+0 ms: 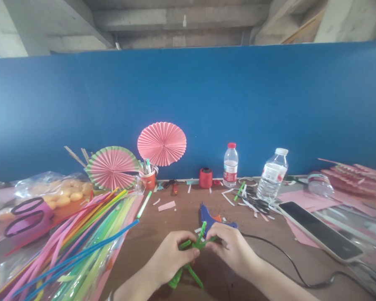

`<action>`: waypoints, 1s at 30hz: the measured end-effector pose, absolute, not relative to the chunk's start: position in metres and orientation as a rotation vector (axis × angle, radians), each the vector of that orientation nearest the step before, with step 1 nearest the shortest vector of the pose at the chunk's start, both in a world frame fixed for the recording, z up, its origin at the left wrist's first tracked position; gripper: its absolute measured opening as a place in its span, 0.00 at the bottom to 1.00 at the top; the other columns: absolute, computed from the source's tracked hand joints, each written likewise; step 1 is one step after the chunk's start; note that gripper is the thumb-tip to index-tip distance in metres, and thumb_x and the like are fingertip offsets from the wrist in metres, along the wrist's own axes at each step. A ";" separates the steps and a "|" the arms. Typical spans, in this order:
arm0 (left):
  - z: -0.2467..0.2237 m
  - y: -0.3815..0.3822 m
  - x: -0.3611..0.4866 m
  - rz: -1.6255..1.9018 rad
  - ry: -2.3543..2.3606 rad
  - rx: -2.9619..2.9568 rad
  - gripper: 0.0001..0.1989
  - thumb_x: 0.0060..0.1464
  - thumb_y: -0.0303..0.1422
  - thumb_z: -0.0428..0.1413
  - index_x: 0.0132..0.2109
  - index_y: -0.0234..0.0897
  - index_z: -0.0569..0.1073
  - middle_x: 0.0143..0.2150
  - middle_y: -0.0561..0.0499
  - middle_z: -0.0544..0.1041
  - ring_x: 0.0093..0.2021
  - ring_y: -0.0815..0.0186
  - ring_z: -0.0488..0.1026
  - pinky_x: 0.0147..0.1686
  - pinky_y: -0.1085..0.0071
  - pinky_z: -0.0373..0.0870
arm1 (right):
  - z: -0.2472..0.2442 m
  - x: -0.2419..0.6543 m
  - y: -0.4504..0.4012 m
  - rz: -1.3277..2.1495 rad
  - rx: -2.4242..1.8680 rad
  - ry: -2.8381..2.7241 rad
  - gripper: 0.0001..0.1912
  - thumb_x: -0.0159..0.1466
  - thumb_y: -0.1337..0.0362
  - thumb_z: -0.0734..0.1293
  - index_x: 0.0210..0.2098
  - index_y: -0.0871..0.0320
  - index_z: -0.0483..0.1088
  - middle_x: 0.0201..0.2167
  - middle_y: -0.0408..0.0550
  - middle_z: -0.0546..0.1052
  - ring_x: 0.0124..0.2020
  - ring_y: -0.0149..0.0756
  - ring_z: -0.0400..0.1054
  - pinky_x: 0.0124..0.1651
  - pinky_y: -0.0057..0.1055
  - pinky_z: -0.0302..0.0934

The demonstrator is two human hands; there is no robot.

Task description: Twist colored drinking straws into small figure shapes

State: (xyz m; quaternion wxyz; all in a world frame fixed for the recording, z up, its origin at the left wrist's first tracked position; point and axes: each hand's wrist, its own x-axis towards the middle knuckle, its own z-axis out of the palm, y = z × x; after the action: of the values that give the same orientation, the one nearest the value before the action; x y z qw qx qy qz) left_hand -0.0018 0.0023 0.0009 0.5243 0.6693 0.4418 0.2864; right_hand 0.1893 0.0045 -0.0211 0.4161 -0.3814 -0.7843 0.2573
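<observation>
A green pipe-cleaner figure (192,274) with several limbs is held low over the brown table, at the bottom middle of the head view. My left hand (174,255) pinches its body from the left, thumb in front. On the right side, the fingertips of my right hand (230,246) are closed on one of its green strands. Just behind my right hand lies a blue glue gun (208,217), partly covered by that hand. The gun's black cord (275,244) runs off to the right.
Colourful pipe cleaners (90,246) lie in a bundle at left, near a bag of yellow balls (64,192). Pink paper fans (162,144) stand behind. Two water bottles (230,166), a red round container (206,178), scissors (259,204) and a phone (321,230) sit at back and right.
</observation>
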 end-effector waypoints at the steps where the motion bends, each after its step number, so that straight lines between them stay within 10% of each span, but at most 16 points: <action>1: 0.003 0.002 -0.002 0.680 1.091 1.683 0.06 0.45 0.30 0.54 0.32 0.33 0.73 0.25 0.55 0.71 0.28 0.68 0.67 0.29 0.75 0.61 | -0.019 0.188 0.003 0.685 -1.020 -1.943 0.02 0.56 0.66 0.64 0.27 0.58 0.68 0.26 0.43 0.71 0.28 0.31 0.64 0.32 0.26 0.56; 10: 0.014 -0.009 0.001 0.724 1.117 2.330 0.09 0.47 0.23 0.48 0.30 0.37 0.71 0.29 0.53 0.71 0.32 0.68 0.66 0.34 0.74 0.58 | -0.018 0.177 -0.002 1.753 -1.262 -1.357 0.12 0.53 0.64 0.62 0.16 0.60 0.60 0.10 0.36 0.59 0.11 0.22 0.47 0.15 0.21 0.40; 18: 0.009 -0.001 -0.004 0.704 1.153 1.465 0.06 0.44 0.30 0.53 0.24 0.32 0.69 0.19 0.56 0.68 0.22 0.71 0.63 0.25 0.75 0.56 | -0.006 0.188 -0.005 0.720 -0.683 -1.955 0.17 0.58 0.76 0.54 0.39 0.56 0.69 0.39 0.50 0.71 0.41 0.34 0.64 0.44 0.33 0.59; 30: 0.002 -0.008 0.000 0.733 0.961 1.004 0.04 0.41 0.28 0.56 0.27 0.32 0.67 0.19 0.54 0.72 0.20 0.73 0.66 0.25 0.75 0.60 | -0.009 0.187 -0.003 0.422 -0.625 -2.025 0.09 0.56 0.64 0.66 0.37 0.57 0.69 0.31 0.48 0.71 0.36 0.34 0.65 0.38 0.29 0.61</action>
State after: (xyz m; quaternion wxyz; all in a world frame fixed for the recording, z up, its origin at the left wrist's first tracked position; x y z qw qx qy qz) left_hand 0.0005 -0.0076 0.0021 0.7069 0.4521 0.4324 0.3300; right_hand 0.1870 -0.0033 -0.0091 0.4711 -0.2551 -0.8266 0.1724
